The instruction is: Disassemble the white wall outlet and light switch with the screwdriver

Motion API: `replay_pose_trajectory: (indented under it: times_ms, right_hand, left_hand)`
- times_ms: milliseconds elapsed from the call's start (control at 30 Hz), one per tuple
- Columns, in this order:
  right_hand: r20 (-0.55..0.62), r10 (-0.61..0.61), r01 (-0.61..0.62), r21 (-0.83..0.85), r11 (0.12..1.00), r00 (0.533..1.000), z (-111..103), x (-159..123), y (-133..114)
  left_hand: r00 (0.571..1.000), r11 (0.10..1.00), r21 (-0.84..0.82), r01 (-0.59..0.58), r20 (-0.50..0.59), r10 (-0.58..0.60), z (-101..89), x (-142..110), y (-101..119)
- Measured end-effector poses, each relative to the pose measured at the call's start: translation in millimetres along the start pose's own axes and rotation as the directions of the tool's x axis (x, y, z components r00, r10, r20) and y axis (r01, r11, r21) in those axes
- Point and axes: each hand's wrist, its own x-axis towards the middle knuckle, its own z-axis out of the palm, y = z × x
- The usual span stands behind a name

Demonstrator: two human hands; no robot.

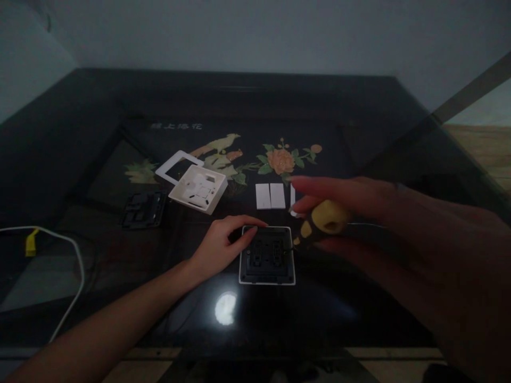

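Note:
A square wall switch (267, 268), black inside with a white rim, lies on the dark glossy table. My left hand (225, 239) steadies it at the upper left, fingertips along its top edge and the thumb over its corner. In my right hand (359, 207) is a screwdriver (329, 217) with a yellow and black handle, gripped between thumb and fingers. Its shaft points left at the right side of the switch, near a screw spot. Whether the tip sits in the screw is too dark to tell.
Behind my left hand are a white back box (217, 197), a white frame (165, 169) and a black switch module (143, 209). Two white rocker plates (270, 196) lie beyond the switch, with another white piece (293, 197) beside them. A white cable (77, 255) with a yellow tag (31, 243) curves at left.

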Motion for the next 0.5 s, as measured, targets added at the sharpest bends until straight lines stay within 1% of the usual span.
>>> replay_pose_trajectory:
  times_ms: [67,100,167,233,267,300,333,400,467,500]
  right_hand:
    - [0.060,-0.038,0.035,0.060,0.998,0.997,-4.2,-0.3,1.6]
    - [0.060,-0.050,0.046,0.078,0.996,0.997,-4.3,-0.4,1.6]
    - [-0.047,-0.069,0.072,0.066,0.995,0.997,-1.2,-0.5,0.2]
    - [-0.177,-0.019,0.020,0.003,1.000,0.984,3.7,-0.3,-1.9]
    - [-0.214,0.003,-0.008,-0.023,1.000,0.977,5.4,0.0,-2.7]
    - [-0.213,0.020,-0.028,-0.033,0.999,0.977,6.2,0.5,-3.0]
    - [-0.179,0.031,-0.036,-0.025,0.999,0.983,5.9,1.1,-2.9]
    - [-0.065,0.022,-0.020,0.035,0.999,0.998,2.2,1.9,-1.6]
    - [0.049,0.034,-0.038,0.074,0.997,0.998,-2.6,1.5,-0.4]
    - [0.076,0.035,-0.041,0.073,0.997,0.997,-4.4,0.6,-0.4]
  left_hand:
    - [1.000,1.000,0.008,-0.018,-0.002,0.018,-0.1,0.0,-0.9]
    - [1.000,0.999,0.009,-0.031,-0.006,0.031,-0.2,-0.1,-1.4]
    - [0.999,0.999,0.009,-0.047,-0.011,0.047,-0.3,-0.4,-2.2]
    - [0.999,0.999,0.005,-0.041,-0.007,0.041,-0.5,-0.6,-2.2]
    - [0.999,0.999,0.006,-0.035,-0.007,0.035,-0.6,-0.6,-1.9]
    - [1.000,1.000,0.007,-0.028,-0.008,0.028,-0.7,-0.5,-1.4]
    - [1.000,1.000,0.008,-0.023,-0.006,0.023,-0.9,-0.3,-0.8]
    - [1.000,1.000,0.010,-0.016,0.005,0.016,-1.1,0.2,0.2]
    - [1.000,1.000,0.013,-0.013,0.014,0.013,-1.2,0.7,0.6]
    - [1.000,1.000,0.015,-0.014,0.013,0.014,-1.3,0.8,0.5]
